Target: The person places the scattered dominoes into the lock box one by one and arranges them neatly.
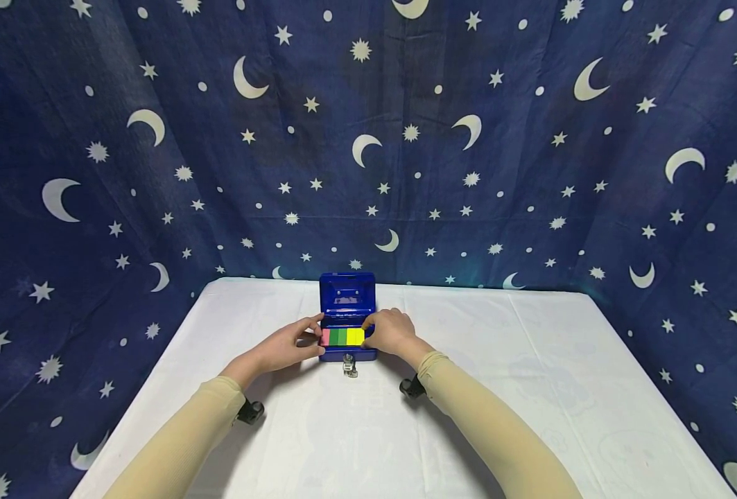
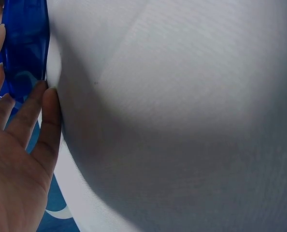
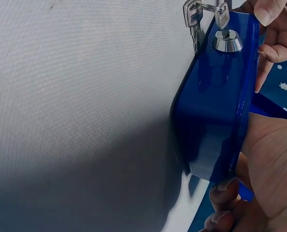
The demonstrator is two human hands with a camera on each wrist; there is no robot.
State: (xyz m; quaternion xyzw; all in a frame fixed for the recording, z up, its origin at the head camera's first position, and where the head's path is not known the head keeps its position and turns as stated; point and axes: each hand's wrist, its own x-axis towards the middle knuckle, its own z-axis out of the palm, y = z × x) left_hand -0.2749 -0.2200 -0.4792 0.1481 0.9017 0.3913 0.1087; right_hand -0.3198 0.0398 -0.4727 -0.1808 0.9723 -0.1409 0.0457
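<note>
- Where the white table [image 1: 499, 388] meets the far starry curtain [image 1: 530, 138], a small blue cash box [image 1: 347, 355] stands with its lid up.
- Left hand [image 1: 283, 346]: fingers extended, lightly spread, touching the box's left side.
- Right hand [image 1: 392, 331]: fingers curled over the box's right edge.
- Inside: a coloured strip block [image 1: 342, 337].
- Keys [image 1: 349, 365] hang from the near-side lock.

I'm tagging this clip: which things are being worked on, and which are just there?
In use:
- small blue metal cash box, lid open
- striped colour pad inside
- left hand, right hand at its sides
- keys in lock

Just there:
- white tablecloth
- starry blue backdrop
</note>
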